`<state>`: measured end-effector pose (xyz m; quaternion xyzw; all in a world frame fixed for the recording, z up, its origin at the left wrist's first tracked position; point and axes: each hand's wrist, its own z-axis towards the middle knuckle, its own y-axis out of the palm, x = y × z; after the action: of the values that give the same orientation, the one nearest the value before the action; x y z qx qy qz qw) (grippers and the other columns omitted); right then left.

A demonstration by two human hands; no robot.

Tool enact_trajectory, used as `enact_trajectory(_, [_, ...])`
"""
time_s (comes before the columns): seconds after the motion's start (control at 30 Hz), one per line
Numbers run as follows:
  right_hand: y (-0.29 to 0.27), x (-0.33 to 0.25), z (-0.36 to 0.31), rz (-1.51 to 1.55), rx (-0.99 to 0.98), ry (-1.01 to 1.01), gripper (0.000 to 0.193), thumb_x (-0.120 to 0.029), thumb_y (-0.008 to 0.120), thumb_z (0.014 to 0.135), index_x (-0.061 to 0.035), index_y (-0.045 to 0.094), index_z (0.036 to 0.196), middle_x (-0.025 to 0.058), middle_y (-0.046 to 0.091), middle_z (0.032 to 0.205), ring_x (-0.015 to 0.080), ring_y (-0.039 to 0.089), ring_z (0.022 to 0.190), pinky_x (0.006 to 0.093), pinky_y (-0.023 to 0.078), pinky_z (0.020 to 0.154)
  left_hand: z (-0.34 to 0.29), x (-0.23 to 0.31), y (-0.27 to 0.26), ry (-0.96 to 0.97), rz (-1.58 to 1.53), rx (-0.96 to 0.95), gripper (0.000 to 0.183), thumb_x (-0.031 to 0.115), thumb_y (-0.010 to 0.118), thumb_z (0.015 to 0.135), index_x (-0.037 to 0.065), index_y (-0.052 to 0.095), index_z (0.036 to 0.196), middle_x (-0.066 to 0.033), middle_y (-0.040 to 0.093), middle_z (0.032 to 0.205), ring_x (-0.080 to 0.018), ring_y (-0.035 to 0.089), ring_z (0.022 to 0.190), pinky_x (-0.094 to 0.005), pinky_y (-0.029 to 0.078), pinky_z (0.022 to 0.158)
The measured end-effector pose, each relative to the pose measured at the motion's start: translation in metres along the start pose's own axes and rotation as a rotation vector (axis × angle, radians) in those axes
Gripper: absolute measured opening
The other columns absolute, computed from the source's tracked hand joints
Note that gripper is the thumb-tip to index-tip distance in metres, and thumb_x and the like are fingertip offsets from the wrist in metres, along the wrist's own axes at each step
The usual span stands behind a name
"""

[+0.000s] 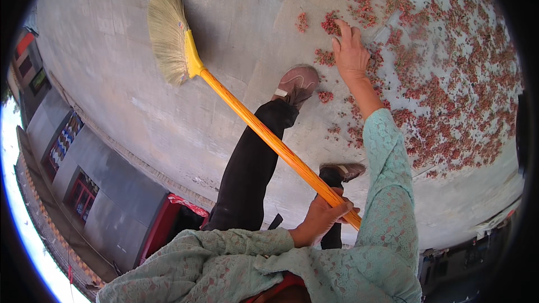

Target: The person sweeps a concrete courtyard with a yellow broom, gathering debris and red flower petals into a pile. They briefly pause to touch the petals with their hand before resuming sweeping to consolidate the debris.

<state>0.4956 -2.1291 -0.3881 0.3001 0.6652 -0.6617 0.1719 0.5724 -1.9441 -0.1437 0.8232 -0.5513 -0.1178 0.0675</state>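
My left hand (324,216) is closed around the upper end of a broom's orange-yellow handle (264,132). The handle slants away to the far left, where the fan of pale straw bristles (167,33) lies on the concrete. Farther off, my right hand (352,53) reaches low over the ground, its fingers apart and slightly bent. Its fingertips are beside a small cluster of red berries (330,23) resembling peppercorns; whether they touch it is unclear. Nothing shows between the fingers. Another berry cluster (324,57) lies just left of that hand.
Many red berry clusters (449,101) are spread across the ground on the right. My shoes (300,83) stand on the concrete (112,50), one beside the handle, the other near the scattered berries. A grey building (118,213) with red-framed windows and a red doorway is at the left.
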Motion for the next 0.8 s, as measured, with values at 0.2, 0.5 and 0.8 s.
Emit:
enact_trajectory(0.2, [0.01,-0.001,0.025,-0.065,-0.146,0.052,0.019,-0.021,0.057,0.073,-0.0131,0.047,0.088,0.0101,0.052,0.086,0.0278,0.057,0.072,0.0386,0.046,0.056,-0.001,0.004,0.0,0.016,0.001,-0.006,0.048,0.015,0.06,0.076,0.001,0.029,0.109,-0.0093,0.052,0.089,-0.0178,0.056,0.082,-0.0314,0.049,0.07])
enact_trajectory(0.5, [0.002,0.025,-0.026,0.86,-0.003,0.384,0.017,-0.009,0.059,0.074,-0.0028,0.047,0.083,0.002,0.052,0.071,0.0086,0.049,0.063,0.0243,0.042,0.059,-0.002,0.004,-0.001,0.012,-0.034,-0.034,0.046,0.014,0.06,0.076,0.001,0.029,0.108,-0.0088,0.051,0.088,-0.0199,0.056,0.083,-0.0326,0.048,0.071])
enact_trajectory(0.8, [0.03,0.016,-0.002,0.813,-0.027,0.297,0.016,-0.009,0.063,0.071,-0.0034,0.052,0.082,0.0036,0.048,0.082,0.0114,0.052,0.072,0.0246,0.044,0.063,0.001,0.001,0.001,-0.009,-0.032,0.028,0.039,0.01,0.059,0.077,0.004,0.032,0.105,-0.0087,0.052,0.09,-0.0181,0.055,0.082,-0.0305,0.046,0.069])
